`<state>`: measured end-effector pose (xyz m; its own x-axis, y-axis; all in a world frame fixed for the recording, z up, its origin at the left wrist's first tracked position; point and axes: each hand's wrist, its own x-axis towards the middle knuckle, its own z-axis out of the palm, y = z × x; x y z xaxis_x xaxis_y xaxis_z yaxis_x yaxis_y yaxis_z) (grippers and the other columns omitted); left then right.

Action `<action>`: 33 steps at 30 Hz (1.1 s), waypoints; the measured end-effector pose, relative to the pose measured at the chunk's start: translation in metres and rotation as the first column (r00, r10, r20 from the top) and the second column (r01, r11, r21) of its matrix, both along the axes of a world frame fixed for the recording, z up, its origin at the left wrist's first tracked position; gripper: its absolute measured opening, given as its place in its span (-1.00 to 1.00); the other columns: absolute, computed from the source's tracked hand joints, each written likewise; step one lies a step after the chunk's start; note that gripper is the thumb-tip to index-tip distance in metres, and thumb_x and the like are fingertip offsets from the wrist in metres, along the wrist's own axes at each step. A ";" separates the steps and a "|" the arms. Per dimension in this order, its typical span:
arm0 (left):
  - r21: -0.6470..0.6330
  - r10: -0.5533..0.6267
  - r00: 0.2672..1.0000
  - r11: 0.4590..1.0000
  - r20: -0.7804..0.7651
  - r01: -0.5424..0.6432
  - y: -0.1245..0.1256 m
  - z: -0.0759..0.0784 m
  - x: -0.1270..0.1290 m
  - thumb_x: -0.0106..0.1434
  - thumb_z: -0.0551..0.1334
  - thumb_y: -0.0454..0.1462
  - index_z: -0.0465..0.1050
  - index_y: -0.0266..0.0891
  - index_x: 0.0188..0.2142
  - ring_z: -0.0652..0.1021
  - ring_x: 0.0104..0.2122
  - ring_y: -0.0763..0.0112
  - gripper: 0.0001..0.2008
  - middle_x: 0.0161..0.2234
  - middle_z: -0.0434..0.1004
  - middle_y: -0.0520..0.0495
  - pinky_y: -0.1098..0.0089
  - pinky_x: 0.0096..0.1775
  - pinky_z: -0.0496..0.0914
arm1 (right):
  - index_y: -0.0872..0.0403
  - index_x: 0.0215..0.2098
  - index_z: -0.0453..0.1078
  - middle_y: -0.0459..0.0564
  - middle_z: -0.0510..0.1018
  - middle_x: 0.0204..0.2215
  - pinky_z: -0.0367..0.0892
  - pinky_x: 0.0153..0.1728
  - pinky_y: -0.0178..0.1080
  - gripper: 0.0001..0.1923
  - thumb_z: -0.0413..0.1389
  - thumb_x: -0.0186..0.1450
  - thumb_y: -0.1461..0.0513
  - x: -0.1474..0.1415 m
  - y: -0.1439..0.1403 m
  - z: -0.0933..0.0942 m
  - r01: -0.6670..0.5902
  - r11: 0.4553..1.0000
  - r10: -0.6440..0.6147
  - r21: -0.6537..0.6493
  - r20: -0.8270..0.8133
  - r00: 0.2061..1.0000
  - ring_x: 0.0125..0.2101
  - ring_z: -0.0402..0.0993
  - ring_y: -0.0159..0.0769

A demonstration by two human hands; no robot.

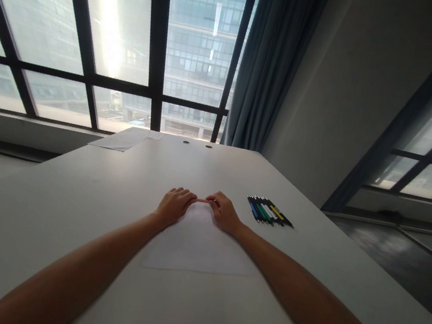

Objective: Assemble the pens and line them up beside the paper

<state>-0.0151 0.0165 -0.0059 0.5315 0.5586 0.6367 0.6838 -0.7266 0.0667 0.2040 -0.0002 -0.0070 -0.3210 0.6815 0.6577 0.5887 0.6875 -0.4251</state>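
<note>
Between my two hands runs a thin pinkish-red stick, perhaps a pen or pencil (202, 200), lying crosswise at the far edge of a white sheet of paper (198, 249). My left hand (176, 203) grips its left end, the fingers closed and the hand resting on the paper's left side. At the other end, the fingertips of my right hand (223, 212) pinch the stick. The tips at both ends are hidden by my fingers. To the right of my right hand lies a row of pens and markers (269, 211), mostly black with blue, green, white and yellow ones.
The long white table (186, 309) stretches away toward large windows (201, 41). More paper sheets (117, 140) lie at its far left. Two small round dark discs (209, 147) sit near the far edge. A blue-grey curtain (273, 67) hangs behind, beside a grey pillar (322, 102).
</note>
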 end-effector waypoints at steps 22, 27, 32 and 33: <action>-0.030 -0.137 0.845 0.983 0.517 0.178 -0.005 0.002 0.010 0.23 0.31 -0.18 0.53 -0.22 -0.27 0.50 -0.45 0.43 -0.85 -0.39 0.58 -0.05 0.41 -0.34 0.42 | 0.11 -0.25 0.44 0.05 0.54 -0.31 0.33 -0.16 -0.20 -0.80 -0.03 0.36 0.37 0.002 0.002 -0.009 0.142 0.988 -0.140 0.058 -0.040 0.989 -0.27 0.44 -0.23; 0.001 -0.200 0.810 0.971 0.552 0.239 -0.018 0.007 0.022 0.24 0.30 -0.24 0.54 -0.22 -0.22 0.50 -0.45 0.44 -0.86 -0.38 0.58 -0.05 0.41 -0.32 0.42 | 0.10 -0.21 0.43 0.03 0.54 -0.29 0.32 -0.17 -0.25 -0.81 -0.02 0.37 0.37 0.002 0.000 -0.006 0.071 0.996 -0.071 0.056 -0.006 0.997 -0.27 0.44 -0.27; -0.051 -0.228 0.787 0.949 0.573 0.312 -0.022 0.007 0.028 0.31 0.19 -0.27 0.51 -0.24 -0.27 0.53 -0.40 0.45 -0.87 -0.26 0.62 -0.10 0.42 -0.32 0.41 | 0.09 -0.19 0.43 0.00 0.55 -0.29 0.31 -0.19 -0.27 -0.84 0.04 0.35 0.37 0.002 -0.006 -0.004 0.000 0.999 -0.002 0.041 0.047 0.999 -0.29 0.46 -0.29; -0.070 -0.226 0.789 0.945 0.571 0.321 -0.021 0.007 0.029 0.32 0.17 -0.26 0.50 -0.24 -0.27 0.53 -0.39 0.44 -0.86 -0.26 0.61 -0.11 0.42 -0.33 0.41 | 0.09 -0.18 0.43 0.00 0.55 -0.29 0.32 -0.19 -0.27 -0.85 0.04 0.35 0.36 0.002 -0.008 -0.004 -0.015 0.999 0.013 0.042 0.049 0.999 -0.29 0.46 -0.28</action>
